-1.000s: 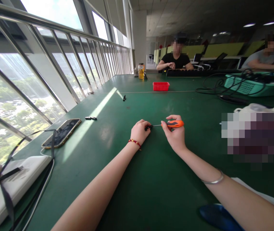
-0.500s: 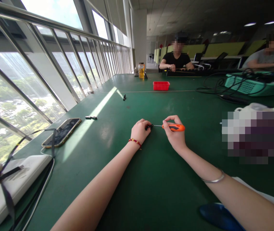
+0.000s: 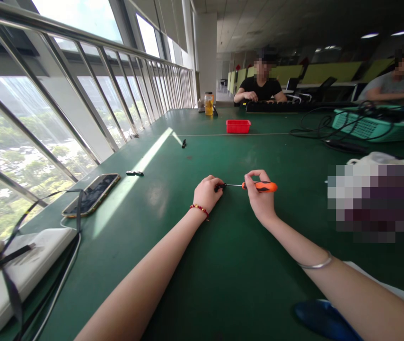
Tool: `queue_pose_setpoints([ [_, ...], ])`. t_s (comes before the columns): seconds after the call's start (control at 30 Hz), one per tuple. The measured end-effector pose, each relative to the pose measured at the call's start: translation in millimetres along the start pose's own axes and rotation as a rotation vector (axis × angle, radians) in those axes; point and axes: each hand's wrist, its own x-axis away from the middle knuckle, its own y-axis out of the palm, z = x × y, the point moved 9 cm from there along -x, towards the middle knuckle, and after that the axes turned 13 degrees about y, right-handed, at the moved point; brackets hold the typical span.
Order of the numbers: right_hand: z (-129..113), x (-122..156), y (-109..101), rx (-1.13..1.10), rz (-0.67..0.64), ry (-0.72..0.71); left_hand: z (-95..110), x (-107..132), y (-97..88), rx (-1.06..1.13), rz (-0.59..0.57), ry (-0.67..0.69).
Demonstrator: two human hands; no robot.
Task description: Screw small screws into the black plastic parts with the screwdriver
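Note:
My left hand is closed on a small black part, pressed down on the green table. Fingers cover much of that part, so its kind does not show. My right hand grips a screwdriver by its orange and black handle. The screwdriver lies nearly level, and its thin metal shaft points left with the tip at the black part. Whether the tip sits in a screw is too small to tell.
Left of my hands are a black piece, a phone and a white power strip with cables. Farther off stand another black piece, a red tray and a jar. A teal basket is right; two people sit beyond.
My right hand and the screwdriver have shifted slightly to the right, away from my left hand. My left hand and the black part stay in place.

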Motion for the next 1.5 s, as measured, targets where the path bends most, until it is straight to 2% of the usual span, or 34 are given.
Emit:
queue_pose_setpoints([
  [0.1, -0.8, 0.4, 0.5, -0.026, -0.009, -0.015, 0.0, 0.0, -0.4, 0.003, 0.003, 0.002],
  [0.3, -2.8, -1.4, -4.5, -0.063, 0.056, -0.108, 0.3, 0.3, 0.0, 0.009, -0.003, -0.002],
  [0.57, -1.3, 1.2, 1.2, 0.010, -0.017, -0.010, 0.7, 0.2, -0.7, 0.007, 0.005, 0.007],
  [0.8, -9.8, 2.1, -2.0, -0.029, 0.033, -0.135, 0.5, 0.2, -0.2, 0.003, 0.002, 0.006],
  [0.87, -8.6, 1.3, -2.9, -0.024, 0.042, -0.127, 0.6, 0.3, -0.3, 0.005, -0.001, 0.002],
  [1.03, -1.8, 1.0, 0.7, 0.006, -0.012, 0.000, 0.5, 0.0, 0.0, 0.006, -0.008, -0.003],
  [1.17, -8.2, 3.6, 2.3, 0.025, -0.028, -0.052, -0.1, -0.2, 0.5, 0.005, -0.008, -0.003],
  [1.3, -11.7, 3.2, -2.5, -0.014, 0.033, -0.135, -0.6, -0.5, 0.3, 0.020, -0.003, -0.006],
  [1.5, -4.1, -1.4, -7.1, -0.011, 0.081, -0.101, -4.6, -1.7, 1.6, 0.100, 0.033, -0.002],
])
